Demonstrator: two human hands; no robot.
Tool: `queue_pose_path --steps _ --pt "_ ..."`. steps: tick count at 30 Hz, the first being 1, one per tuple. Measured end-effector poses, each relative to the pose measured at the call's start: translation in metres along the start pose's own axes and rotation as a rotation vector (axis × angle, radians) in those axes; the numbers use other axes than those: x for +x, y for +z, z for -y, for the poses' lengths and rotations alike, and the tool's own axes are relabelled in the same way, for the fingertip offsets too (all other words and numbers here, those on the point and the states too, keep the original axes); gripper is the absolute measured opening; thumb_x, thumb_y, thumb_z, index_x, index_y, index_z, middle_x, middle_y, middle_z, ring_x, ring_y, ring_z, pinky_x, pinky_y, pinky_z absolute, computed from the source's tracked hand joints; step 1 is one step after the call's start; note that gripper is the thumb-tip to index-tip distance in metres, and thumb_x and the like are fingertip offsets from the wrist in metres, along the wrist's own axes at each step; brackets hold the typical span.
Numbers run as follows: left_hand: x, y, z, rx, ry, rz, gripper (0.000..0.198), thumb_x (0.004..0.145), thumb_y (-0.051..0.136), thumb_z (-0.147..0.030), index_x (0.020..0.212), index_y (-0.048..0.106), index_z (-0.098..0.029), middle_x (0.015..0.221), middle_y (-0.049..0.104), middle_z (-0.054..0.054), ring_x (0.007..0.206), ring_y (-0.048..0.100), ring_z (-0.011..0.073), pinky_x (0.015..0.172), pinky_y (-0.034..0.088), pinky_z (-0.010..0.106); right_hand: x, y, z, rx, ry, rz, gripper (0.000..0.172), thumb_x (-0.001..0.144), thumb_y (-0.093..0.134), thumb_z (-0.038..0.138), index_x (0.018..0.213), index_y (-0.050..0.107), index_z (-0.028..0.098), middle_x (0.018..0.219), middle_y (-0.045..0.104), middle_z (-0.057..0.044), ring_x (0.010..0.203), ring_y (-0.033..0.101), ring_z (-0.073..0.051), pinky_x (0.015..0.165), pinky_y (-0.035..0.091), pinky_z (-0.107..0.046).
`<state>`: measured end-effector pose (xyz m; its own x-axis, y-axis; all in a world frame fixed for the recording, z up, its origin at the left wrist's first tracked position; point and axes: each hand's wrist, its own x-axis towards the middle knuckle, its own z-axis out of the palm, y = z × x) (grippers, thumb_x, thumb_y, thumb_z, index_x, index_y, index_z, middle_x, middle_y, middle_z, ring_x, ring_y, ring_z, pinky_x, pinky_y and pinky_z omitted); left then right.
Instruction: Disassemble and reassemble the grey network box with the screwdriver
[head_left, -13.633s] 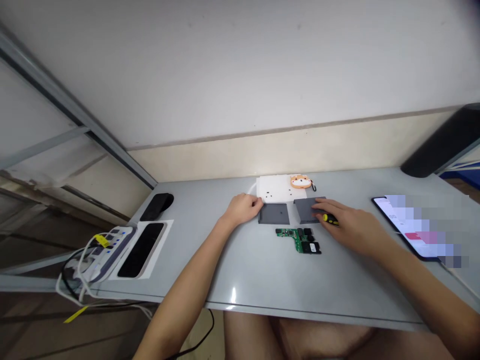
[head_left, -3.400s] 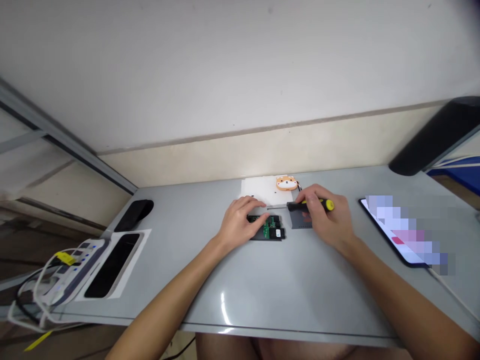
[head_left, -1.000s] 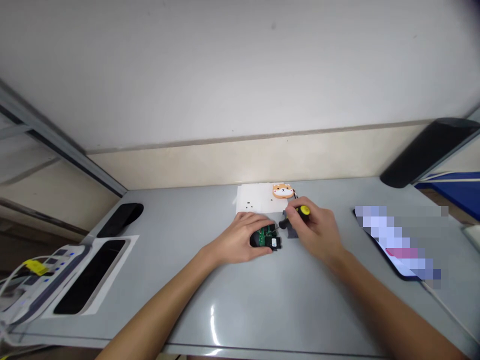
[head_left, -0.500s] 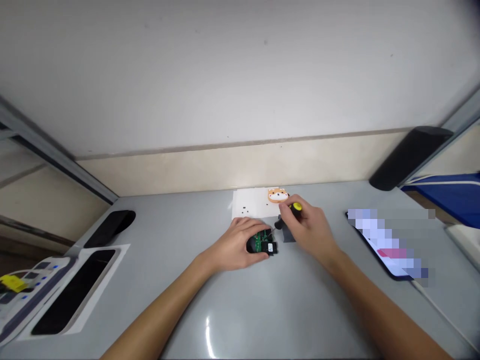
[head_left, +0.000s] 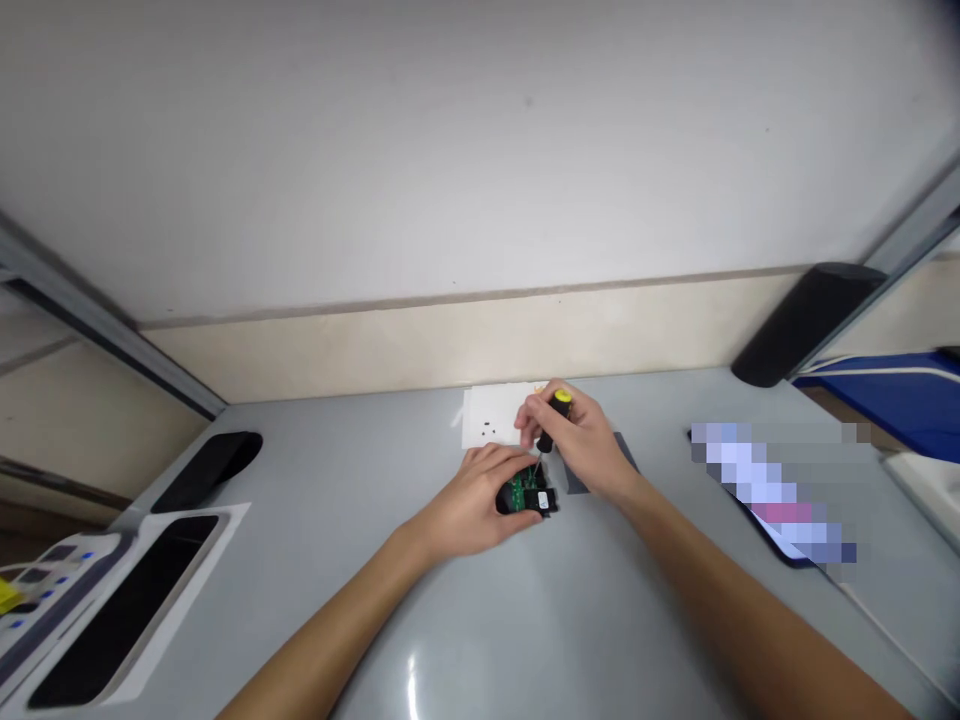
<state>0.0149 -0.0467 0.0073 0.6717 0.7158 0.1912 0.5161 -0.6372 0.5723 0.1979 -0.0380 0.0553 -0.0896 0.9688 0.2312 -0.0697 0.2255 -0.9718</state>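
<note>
On one grey counter [head_left: 465,650] lie, around its middle, one lit screen [head_left: 772,495] at 3 o'clock, its content pixelated, one dark phone [head_left: 127,610] between 8 and 9, and one white sheet [head_left: 495,403] at 11. Two hands meet centrally: the left hand [head_left: 466,505] arches its part-open fingers over one green circuit board [head_left: 517,491], gripping its edges; the right hand [head_left: 581,440] closes its fingers round one screwdriver [head_left: 553,425], black with a yellow end, shaft pointing down at the board. The board, mid-counter, has black parts and one white label [head_left: 543,500], its mark unreadably small; the sheet carries what look like three dark specks [head_left: 487,424]
</note>
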Motion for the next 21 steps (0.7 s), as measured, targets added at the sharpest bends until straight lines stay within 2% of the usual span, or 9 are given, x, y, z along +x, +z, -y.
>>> queue_pose_path --steps 2,6,9,12,14,16,18,21 --pt "0.000 0.002 0.000 -0.013 0.006 -0.012 0.055 0.090 0.081 -0.034 0.141 0.060 -0.026 0.137 0.068 0.008 0.129 0.060 0.0304 0.115 0.043 0.050 -0.003 -0.003 -0.004 0.098 0.022 -0.024 0.048 0.089 0.072 0.060 0.071 0.046 0.024 0.068 0.064 0.003 0.054 0.055 -0.010 0.058 0.046 -0.028" --pt "0.001 0.004 -0.001 -0.021 0.004 -0.020 0.053 0.091 0.080 -0.033 0.140 0.061 -0.024 0.139 0.067 0.009 0.127 0.060 0.0301 0.113 0.044 0.050 -0.004 -0.006 -0.012 0.194 0.020 -0.132 0.061 0.081 0.079 0.066 0.069 0.036 0.024 0.053 0.045 0.010 0.044 0.038 -0.007 0.048 0.033 -0.024" --pt "0.002 0.004 -0.001 -0.009 0.014 -0.033 0.052 0.091 0.079 -0.034 0.140 0.061 -0.025 0.139 0.068 0.009 0.127 0.060 0.0308 0.112 0.045 0.050 -0.003 -0.006 -0.014 0.301 0.027 -0.117 0.056 0.081 0.074 0.073 0.074 0.047 0.025 0.055 0.041 0.010 0.045 0.033 -0.008 0.048 0.031 -0.025" --pt "0.002 0.005 0.000 -0.005 0.025 -0.042 0.051 0.091 0.078 -0.034 0.139 0.062 -0.026 0.137 0.068 0.009 0.125 0.061 0.0315 0.111 0.046 0.050 -0.004 -0.005 -0.010 0.430 0.068 -0.043 0.050 0.089 0.062 0.074 0.091 0.066 0.025 0.061 0.044 0.006 0.051 0.038 -0.010 0.053 0.037 -0.028" --pt "0.002 0.005 0.001 0.004 0.029 -0.049 0.051 0.091 0.078 -0.033 0.139 0.062 -0.026 0.136 0.069 0.010 0.124 0.062 0.0316 0.110 0.046 0.051 -0.006 -0.004 -0.005 0.470 0.092 -0.010 0.043 0.090 0.065 0.067 0.094 0.069 0.025 0.069 0.051 0.003 0.058 0.046 -0.012 0.060 0.041 -0.029" --pt "0.001 0.006 0.002 0.018 0.034 -0.056 0.051 0.091 0.077 -0.034 0.139 0.062 -0.026 0.134 0.070 0.010 0.122 0.063 0.0316 0.109 0.048 0.051 -0.008 -0.005 -0.002 0.455 0.093 -0.002 0.040 0.084 0.076 0.062 0.085 0.067 0.024 0.077 0.055 0.001 0.067 0.052 -0.013 0.066 0.045 -0.030" --pt "0.001 0.007 0.002 0.028 0.039 -0.061 0.051 0.091 0.077 -0.034 0.139 0.062 -0.028 0.133 0.070 0.009 0.122 0.063 0.0318 0.108 0.048 0.051 -0.009 -0.006 -0.001 0.433 0.092 0.002 0.046 0.077 0.083 0.064 0.078 0.061 0.024 0.085 0.059 0.000 0.073 0.057 -0.014 0.070 0.047 -0.031" --pt "0.001 0.007 0.002 0.030 0.046 -0.065 0.053 0.091 0.077 -0.034 0.140 0.061 -0.028 0.135 0.069 0.009 0.124 0.062 0.0319 0.109 0.048 0.051 -0.008 -0.007 -0.004 0.388 0.093 -0.009 0.056 0.075 0.084 0.066 0.075 0.048 0.024 0.079 0.060 0.003 0.064 0.054 -0.012 0.064 0.044 -0.030"
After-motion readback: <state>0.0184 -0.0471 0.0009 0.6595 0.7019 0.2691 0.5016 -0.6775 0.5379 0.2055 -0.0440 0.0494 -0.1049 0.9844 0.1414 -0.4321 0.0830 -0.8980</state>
